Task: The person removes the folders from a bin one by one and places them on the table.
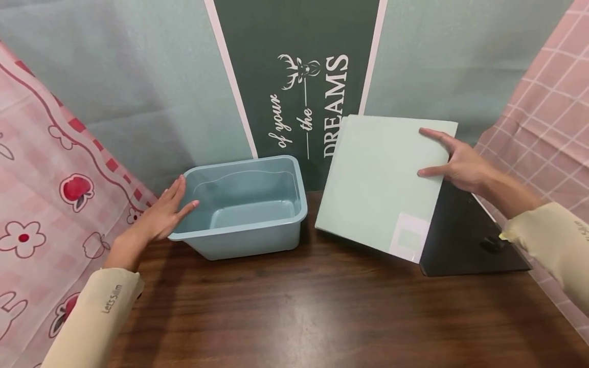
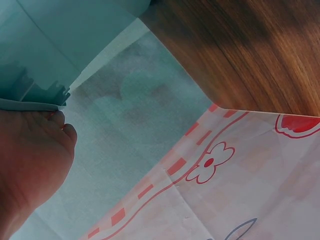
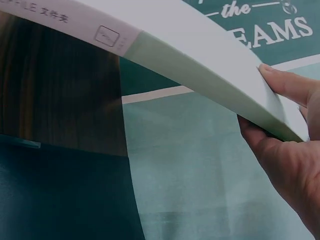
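A blue plastic bin [image 1: 250, 232] stands on the wooden table, its open top facing up. My left hand [image 1: 161, 214] rests on its left rim, fingers extended and thumb reaching over the edge. Seen from the left wrist, the same hand [image 2: 35, 155] lies just under the bin's rim [image 2: 30, 105]. A pale green file folder [image 1: 382, 179] is raised and tilted to the right of the bin, with a white label at its lower corner. My right hand [image 1: 465, 163] grips the folder's right edge. The right wrist view shows its printed spine [image 3: 100, 32] and fingers on both faces.
A flat black folder-like item [image 1: 465, 240] with a small black part on it lies on the table [image 1: 294, 306] below my right hand. Grey-green cloth with white lettering hangs behind. Pink patterned cloths flank the left [image 1: 55, 214] and right [image 1: 547, 112] sides.
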Demonstrator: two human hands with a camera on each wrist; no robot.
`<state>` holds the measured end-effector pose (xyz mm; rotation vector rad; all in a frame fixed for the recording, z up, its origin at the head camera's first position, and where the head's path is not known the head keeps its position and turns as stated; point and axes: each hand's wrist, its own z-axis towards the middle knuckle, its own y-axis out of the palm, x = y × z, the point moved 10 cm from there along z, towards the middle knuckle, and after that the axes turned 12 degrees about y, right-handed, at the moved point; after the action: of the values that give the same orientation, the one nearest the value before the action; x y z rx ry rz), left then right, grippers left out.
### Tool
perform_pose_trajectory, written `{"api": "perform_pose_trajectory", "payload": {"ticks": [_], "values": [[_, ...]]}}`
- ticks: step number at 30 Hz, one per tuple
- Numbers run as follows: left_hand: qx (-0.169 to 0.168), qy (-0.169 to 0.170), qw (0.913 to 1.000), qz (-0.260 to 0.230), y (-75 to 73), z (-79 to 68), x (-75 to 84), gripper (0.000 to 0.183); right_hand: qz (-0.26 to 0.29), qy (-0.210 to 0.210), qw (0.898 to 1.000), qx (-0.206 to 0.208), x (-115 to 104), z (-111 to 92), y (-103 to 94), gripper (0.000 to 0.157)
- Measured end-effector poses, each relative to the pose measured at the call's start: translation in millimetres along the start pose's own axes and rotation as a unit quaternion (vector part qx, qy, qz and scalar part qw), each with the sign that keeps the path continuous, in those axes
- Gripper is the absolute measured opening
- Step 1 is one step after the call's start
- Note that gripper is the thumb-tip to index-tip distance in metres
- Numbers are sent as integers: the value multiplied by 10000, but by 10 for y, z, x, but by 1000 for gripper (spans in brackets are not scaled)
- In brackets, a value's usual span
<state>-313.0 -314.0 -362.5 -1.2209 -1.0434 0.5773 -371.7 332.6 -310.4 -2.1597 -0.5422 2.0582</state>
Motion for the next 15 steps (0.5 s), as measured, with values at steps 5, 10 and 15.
{"api": "perform_pose_trajectory", "payload": {"ticks": [5,10,15], "values": [[31,-55,10000,-56,4,-28,12,91,-517,121,9983,-221,59,103,141,104],[-46,-79,9999,-68,20,-18,6,89,-868,370,9941,-538,167,202,280,105],[-63,-143,9999,-57,1,-4,8,90,-1551,429,9848,-649,249,307,366,107]]}}
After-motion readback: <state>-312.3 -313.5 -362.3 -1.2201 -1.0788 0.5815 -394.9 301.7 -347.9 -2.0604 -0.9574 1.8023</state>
